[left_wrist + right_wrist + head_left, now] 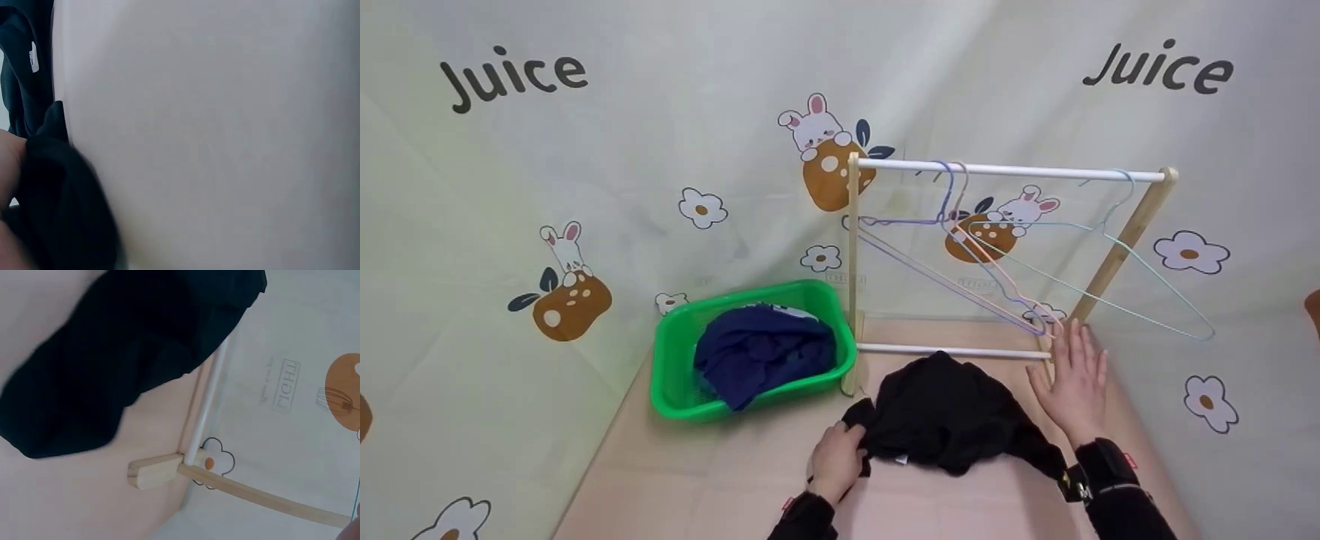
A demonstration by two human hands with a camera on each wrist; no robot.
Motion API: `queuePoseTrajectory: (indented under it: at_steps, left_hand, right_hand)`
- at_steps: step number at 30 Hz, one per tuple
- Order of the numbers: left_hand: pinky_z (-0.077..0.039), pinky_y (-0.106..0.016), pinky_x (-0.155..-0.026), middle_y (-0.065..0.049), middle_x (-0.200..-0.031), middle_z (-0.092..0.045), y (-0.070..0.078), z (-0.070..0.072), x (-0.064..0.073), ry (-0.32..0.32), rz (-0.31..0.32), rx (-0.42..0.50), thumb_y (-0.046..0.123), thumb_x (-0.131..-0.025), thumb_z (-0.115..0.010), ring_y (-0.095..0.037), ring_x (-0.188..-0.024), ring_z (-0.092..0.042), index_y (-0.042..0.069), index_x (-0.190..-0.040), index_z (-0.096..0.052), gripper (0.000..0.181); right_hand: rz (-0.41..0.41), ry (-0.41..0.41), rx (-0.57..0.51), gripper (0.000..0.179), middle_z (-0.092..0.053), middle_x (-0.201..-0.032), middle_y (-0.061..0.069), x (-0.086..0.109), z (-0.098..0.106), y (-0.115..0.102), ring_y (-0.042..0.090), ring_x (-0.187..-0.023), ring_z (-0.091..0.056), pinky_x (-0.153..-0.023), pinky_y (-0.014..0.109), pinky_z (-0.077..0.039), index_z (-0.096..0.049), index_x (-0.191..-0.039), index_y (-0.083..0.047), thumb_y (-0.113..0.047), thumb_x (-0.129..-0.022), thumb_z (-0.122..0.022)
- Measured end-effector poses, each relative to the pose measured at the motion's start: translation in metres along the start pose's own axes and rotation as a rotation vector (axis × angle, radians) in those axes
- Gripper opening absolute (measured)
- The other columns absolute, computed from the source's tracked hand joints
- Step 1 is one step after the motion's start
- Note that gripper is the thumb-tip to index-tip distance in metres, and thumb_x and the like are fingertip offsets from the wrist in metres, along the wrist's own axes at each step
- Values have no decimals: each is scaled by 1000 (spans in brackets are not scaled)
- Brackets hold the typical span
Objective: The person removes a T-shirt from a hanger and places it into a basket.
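A black garment (949, 412) with a small white tag lies bunched on the table. My left hand (838, 459) grips its left end; in the left wrist view dark cloth (64, 208) comes out between the fingers. My right hand (1076, 394) is raised with fingers extended, beside the right foot of the small clothes rack (1117, 251). Its fingertips overlap the lower ends of a pink hanger (997, 266) and a purple-blue hanger (915, 262). In the right wrist view the garment (140, 354) stretches across the upper left, and only a bit of that hand shows.
A green basket (667, 386) with dark blue clothing (769, 349) stands left of the rack. A mint-green hanger (1166, 277) hangs near the right end of the white top rail (1035, 171). A printed curtain (660, 135) encloses the back and sides of the table (690, 480).
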State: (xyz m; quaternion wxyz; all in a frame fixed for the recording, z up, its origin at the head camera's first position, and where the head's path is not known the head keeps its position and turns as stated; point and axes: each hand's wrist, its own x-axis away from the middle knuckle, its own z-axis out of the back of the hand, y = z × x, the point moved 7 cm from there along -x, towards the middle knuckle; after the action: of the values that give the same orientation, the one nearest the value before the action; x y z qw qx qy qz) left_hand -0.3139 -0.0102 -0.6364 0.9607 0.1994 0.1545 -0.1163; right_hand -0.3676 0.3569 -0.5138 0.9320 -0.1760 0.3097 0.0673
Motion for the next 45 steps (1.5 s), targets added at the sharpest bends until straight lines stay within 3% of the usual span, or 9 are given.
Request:
queuePoseTrajectory:
  at_steps: [3,6,9,15,20,25,32,40,45]
  left_hand:
    - [-51,-41,-65,-7,-85,-57,-5,0,-2,-47,48,58,12,-81,-79,-28,-79,-61,14,-94,-62,21]
    - [-52,-45,-71,-10,-89,-62,-10,6,-6,-43,104,206,8,-85,-75,-32,-84,-64,11,-101,-61,21]
    - [-52,-46,-78,-14,-95,-66,-15,13,-12,-3,186,445,1,-87,-70,-34,-91,-65,7,-105,-60,22]
    - [-46,-39,-86,-12,-104,-63,-18,26,-29,73,414,966,-7,-92,-58,-26,-99,-58,4,-108,-57,20]
    - [-46,-32,-86,-13,-114,-58,-6,50,-47,174,451,1259,-10,-93,-51,-21,-102,-55,-4,-115,-52,23]
    - [-49,-29,-79,-12,-116,-56,4,87,-66,259,432,1401,-9,-95,-50,-17,-97,-57,-3,-117,-49,22]
    - [-50,-30,-86,-14,-123,-54,8,157,-96,375,290,1514,-9,-98,-47,-21,-109,-56,0,-116,-47,21]
    - [-51,-32,-92,-15,-124,-55,-8,248,-121,624,141,1526,-12,-96,-50,-21,-108,-59,1,-113,-50,22]
    - [-50,-35,-92,-14,-119,-57,-11,313,-131,780,-25,1459,-9,-96,-54,-23,-105,-59,1,-111,-52,19]
  right_hand:
    - [13,-18,-11,86,-18,-162,20,8,-5,-2,40,-146,-19,-117,56,1,-25,-157,-8,-30,-87,-69]
    - [13,-37,-24,87,-19,-162,19,16,-7,-1,41,-145,-21,-117,55,1,-24,-157,-8,-31,-87,-70]
    - [-1,-52,-32,89,-20,-161,20,21,-8,1,44,-143,-24,-117,55,2,-21,-159,-12,-31,-87,-70]
    - [-33,-77,-38,88,-21,-160,21,28,-10,5,51,-137,-30,-115,61,-4,-23,-158,-11,-31,-87,-71]
    - [-50,-87,-47,87,-24,-158,24,33,-11,6,50,-138,-29,-115,62,-4,-24,-158,-10,-30,-87,-71]
    - [-54,-98,-48,87,-25,-157,27,35,-13,7,50,-138,-28,-114,63,-4,-22,-158,-11,-29,-89,-70]
    - [-55,-104,-45,84,-27,-155,29,37,-15,7,50,-138,-28,-110,68,-10,-27,-156,-5,-28,-88,-71]
    - [-57,-124,-50,82,-28,-153,30,41,-20,7,50,-137,-28,-110,69,-8,-29,-155,-6,-27,-88,-71]
    - [-72,-145,-60,80,-27,-153,32,45,-22,8,50,-137,-27,-110,68,-8,-31,-154,-5,-27,-88,-70]
